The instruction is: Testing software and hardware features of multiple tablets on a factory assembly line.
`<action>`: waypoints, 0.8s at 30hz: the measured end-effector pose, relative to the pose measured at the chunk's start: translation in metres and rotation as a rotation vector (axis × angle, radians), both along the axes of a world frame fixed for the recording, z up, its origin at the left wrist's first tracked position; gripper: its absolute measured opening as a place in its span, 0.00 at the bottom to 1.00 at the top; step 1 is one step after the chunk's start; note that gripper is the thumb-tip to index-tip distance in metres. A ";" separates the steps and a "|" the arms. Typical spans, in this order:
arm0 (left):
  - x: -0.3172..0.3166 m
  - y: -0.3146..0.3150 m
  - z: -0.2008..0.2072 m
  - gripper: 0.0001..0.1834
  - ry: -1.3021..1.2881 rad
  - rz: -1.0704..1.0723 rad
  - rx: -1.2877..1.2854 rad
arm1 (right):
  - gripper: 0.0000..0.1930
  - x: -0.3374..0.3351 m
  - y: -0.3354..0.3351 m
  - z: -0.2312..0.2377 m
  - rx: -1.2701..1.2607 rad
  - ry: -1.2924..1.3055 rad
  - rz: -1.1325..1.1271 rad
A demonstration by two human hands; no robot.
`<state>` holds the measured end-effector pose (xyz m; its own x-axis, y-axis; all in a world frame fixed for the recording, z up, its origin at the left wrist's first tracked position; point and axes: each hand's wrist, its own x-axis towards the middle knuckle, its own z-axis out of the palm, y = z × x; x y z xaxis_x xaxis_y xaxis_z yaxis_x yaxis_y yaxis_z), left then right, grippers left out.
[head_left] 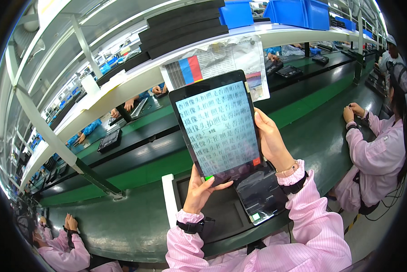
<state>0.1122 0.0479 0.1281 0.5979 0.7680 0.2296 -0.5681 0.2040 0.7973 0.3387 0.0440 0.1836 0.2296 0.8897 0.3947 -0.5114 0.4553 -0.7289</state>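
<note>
A black-framed tablet is held up in front of me, tilted slightly, its lit screen showing rows of printed text with a green and a red patch along the bottom. My left hand grips its lower left corner, thumb on the front near the green patch. Around the right edge is wrapped my right hand. Below the tablet, a second dark tablet with a glossy screen lies partly over a black foam tray. Both my wrists wear black bands over pink striped sleeves.
A green-topped workbench runs across. A printed sheet hangs from the white shelf behind the tablet. Black foam slabs and blue bins sit above. Co-workers in pink sit at right and lower left; others' hands work beyond the shelf.
</note>
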 end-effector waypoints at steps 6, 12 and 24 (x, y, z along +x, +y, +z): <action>0.000 0.002 -0.004 0.40 -0.011 -0.001 -0.011 | 0.19 0.001 0.001 -0.003 0.002 0.011 0.005; -0.002 -0.001 0.000 0.39 -0.004 0.000 -0.008 | 0.18 0.000 0.002 -0.003 0.026 0.000 0.017; -0.001 -0.002 -0.001 0.40 0.007 -0.002 0.002 | 0.18 0.001 0.000 -0.004 0.014 -0.008 0.008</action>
<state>0.1115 0.0462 0.1272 0.6010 0.7662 0.2275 -0.5624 0.2031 0.8016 0.3393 0.0444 0.1792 0.2195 0.8859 0.4086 -0.5091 0.4613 -0.7266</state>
